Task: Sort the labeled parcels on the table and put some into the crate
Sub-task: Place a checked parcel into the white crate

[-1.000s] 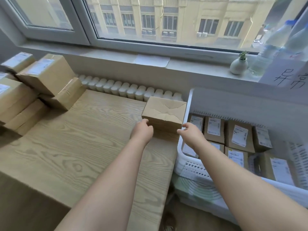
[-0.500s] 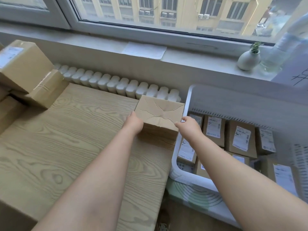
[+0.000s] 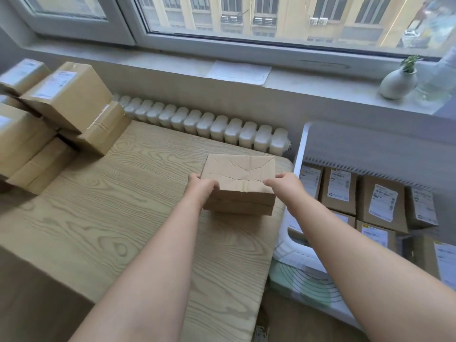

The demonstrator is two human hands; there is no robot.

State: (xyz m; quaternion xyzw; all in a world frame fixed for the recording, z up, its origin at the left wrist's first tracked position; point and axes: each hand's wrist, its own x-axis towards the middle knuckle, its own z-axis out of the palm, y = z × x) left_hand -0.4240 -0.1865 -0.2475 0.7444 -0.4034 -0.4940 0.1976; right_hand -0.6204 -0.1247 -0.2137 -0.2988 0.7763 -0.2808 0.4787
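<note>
A creased brown cardboard parcel (image 3: pixel 238 174), no label showing, sits near the right end of the wooden table (image 3: pixel 111 218). My left hand (image 3: pixel 201 187) grips its near left corner. My right hand (image 3: pixel 283 185) holds its near right corner. Its top is plain. A white plastic crate (image 3: pixel 299 154) stands just right of the table, holding several labeled parcels (image 3: pixel 381 202). A pile of labeled parcels (image 3: pixel 66 95) is stacked at the table's far left.
A white radiator (image 3: pixel 209 124) runs behind the table under the windowsill. On the sill lie a sheet of paper (image 3: pixel 238 71) and a small vase with a plant (image 3: pixel 397 82). A large cardboard box (image 3: pixel 37 292) sits at the near left.
The parcel has come down flatter and nearer along the table. Both hands have closed on its near corners. The view has swung left, showing more of the pile.
</note>
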